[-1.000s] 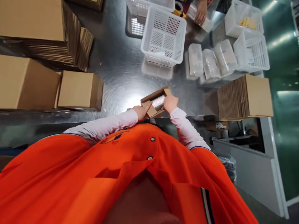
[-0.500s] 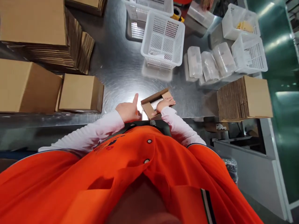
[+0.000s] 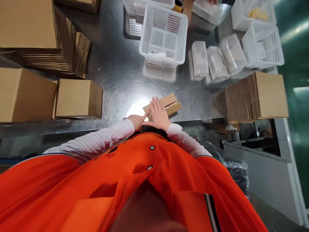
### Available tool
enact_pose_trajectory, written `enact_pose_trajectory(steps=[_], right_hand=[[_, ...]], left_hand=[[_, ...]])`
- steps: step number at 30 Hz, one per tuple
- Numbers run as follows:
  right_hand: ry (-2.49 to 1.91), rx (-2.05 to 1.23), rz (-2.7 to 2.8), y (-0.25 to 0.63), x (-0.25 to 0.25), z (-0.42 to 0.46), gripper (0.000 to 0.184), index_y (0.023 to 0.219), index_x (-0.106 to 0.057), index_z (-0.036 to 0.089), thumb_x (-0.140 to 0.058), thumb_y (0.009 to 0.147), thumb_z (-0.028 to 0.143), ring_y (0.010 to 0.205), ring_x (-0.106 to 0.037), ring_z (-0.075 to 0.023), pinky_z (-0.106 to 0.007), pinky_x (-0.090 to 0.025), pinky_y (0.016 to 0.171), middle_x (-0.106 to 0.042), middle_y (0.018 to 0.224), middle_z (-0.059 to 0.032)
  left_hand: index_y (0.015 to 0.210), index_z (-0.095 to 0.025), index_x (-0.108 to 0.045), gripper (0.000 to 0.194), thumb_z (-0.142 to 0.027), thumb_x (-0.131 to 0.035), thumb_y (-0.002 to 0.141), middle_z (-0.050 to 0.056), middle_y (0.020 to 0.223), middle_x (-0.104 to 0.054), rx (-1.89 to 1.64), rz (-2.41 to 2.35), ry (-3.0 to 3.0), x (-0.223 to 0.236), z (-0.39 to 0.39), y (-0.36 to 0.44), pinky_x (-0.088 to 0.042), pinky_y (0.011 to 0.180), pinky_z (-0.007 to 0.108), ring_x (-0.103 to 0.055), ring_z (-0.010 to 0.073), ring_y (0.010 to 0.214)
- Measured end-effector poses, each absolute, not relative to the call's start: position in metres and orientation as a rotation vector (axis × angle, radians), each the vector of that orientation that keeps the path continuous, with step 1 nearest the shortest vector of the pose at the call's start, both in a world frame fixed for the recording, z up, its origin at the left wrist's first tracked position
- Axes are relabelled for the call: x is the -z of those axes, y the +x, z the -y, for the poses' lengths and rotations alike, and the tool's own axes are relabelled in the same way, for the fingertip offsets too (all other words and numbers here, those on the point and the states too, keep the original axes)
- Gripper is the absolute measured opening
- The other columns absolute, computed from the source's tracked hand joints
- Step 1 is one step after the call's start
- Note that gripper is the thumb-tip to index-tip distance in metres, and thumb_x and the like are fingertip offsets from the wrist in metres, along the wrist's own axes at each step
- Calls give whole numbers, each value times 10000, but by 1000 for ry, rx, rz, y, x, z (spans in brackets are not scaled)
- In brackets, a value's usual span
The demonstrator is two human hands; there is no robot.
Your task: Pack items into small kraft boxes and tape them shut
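Observation:
A small cardboard box (image 3: 172, 108) lies aslant near the table's front edge, its upper flap (image 3: 170, 98) folded over most of the opening. Through a narrow gap at the right, a sliver of the pale contents shows. My right hand (image 3: 159, 115) rests flat on the box's left half with its fingers stretched out and apart. At the box's left end my left hand (image 3: 137, 121) grips the corner, one digit reaching along the top; its other fingers are mostly hidden.
Stacked flattened cartons (image 3: 29, 25) and closed cartons (image 3: 73, 98) stand at left. White plastic baskets (image 3: 142, 38) sit ahead. Clear-wrapped packs (image 3: 200, 59) and a carton stack (image 3: 271, 95) are at right. Another person's arm (image 3: 187, 11) reaches in at the far side.
The box's flap has folded down over the contents. My right hand has moved left from the box's right end onto its top, and my left hand has come in against the left end.

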State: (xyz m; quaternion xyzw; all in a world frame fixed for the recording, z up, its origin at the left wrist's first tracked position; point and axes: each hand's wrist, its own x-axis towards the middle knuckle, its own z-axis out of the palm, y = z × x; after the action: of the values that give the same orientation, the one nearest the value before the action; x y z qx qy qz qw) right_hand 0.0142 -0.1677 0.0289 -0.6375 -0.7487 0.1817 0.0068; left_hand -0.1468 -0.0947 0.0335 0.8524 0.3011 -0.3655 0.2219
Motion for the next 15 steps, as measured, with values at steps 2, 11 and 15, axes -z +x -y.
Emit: enact_pose_trajectory(steps=[2, 11, 15], right_hand=[[-1991, -620, 2309, 11, -14, 152, 1114, 1678, -274, -74, -688, 946, 657, 1678, -35, -451, -612, -4, 1352, -124, 1772, -300], [-1823, -724, 2187, 7, 9, 143, 905, 1648, -349, -57, -679, 950, 416, 1686, -36, -419, -632, 4, 1354, -167, 1771, -285], [-1722, -735, 2167, 7, 12, 142, 797, 1626, -405, -28, -646, 968, 351, 1684, -84, -409, -646, -36, 1355, -214, 1766, -267]], left_hand=[[1775, -200, -114, 1083, -356, -775, 931, 209, 1289, -754, 1060, -848, 2395, -50, 85, -149, -546, 890, 337, -736, 351, 1163], [1657, -215, -502, 1108, -543, -933, 690, 73, 1200, -761, 1154, -840, 2630, -171, 3, -101, -493, 953, 271, -724, 292, 1098], [1526, -233, -664, 717, -423, -752, 841, -7, 1196, -741, 851, -867, 2676, -176, -20, 1, -463, 1008, 256, -698, 214, 1096]])
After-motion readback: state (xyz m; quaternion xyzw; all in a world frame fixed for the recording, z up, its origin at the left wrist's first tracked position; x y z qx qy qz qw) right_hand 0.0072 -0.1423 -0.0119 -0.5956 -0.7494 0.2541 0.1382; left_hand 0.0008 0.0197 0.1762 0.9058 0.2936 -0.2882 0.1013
